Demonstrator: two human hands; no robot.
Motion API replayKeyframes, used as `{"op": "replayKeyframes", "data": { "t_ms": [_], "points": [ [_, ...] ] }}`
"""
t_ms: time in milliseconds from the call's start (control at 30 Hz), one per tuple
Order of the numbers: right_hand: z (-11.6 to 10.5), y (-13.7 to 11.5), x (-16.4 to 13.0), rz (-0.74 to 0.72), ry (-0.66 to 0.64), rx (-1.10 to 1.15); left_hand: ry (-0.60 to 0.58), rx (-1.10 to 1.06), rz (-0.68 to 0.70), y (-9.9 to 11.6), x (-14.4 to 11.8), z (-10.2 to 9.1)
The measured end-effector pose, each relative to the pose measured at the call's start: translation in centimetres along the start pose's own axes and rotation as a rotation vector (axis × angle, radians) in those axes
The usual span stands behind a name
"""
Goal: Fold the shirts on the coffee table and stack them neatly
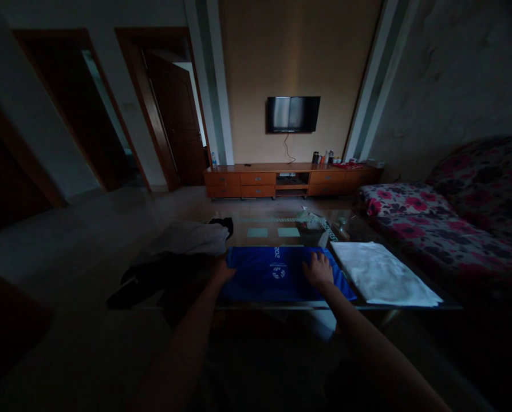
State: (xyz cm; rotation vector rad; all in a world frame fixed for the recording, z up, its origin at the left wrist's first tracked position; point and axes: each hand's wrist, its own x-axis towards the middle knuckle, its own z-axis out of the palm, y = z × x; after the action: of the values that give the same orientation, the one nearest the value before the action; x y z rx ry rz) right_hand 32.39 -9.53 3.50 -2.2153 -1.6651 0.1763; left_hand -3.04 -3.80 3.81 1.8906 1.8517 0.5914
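Note:
A blue folded garment (273,274) with a white print lies flat on a glass coffee table (307,306) in front of me. My left hand (222,269) rests at its left edge, fingers on the cloth. My right hand (318,270) lies flat on its right part, fingers spread. To the right of it sits a folded white cloth (382,273). A heap of grey and dark clothes (174,257) covers the table's left end.
A floral sofa (457,212) stands along the right. A low wooden TV cabinet (290,180) with bottles and a wall TV (293,114) are at the far wall. Open doorways (110,114) are at the left. Small items (320,224) sit on the table's far end.

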Motion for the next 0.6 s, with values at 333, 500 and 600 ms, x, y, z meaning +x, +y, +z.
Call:
{"op": "replayKeyframes", "data": {
  "t_ms": [333,500,600],
  "points": [
    [3.2,-11.4,1.5,-0.388,-0.279,0.625,0.050,0.030,0.179,1.5,-0.1,1.0],
    [6.2,-14.9,1.0,-0.468,-0.361,0.758,0.032,0.032,0.245,2.6,-0.7,1.8],
    [7.7,-15.9,1.0,-0.521,-0.431,0.913,0.015,0.007,0.285,3.0,-1.1,1.9]
  ]
}}
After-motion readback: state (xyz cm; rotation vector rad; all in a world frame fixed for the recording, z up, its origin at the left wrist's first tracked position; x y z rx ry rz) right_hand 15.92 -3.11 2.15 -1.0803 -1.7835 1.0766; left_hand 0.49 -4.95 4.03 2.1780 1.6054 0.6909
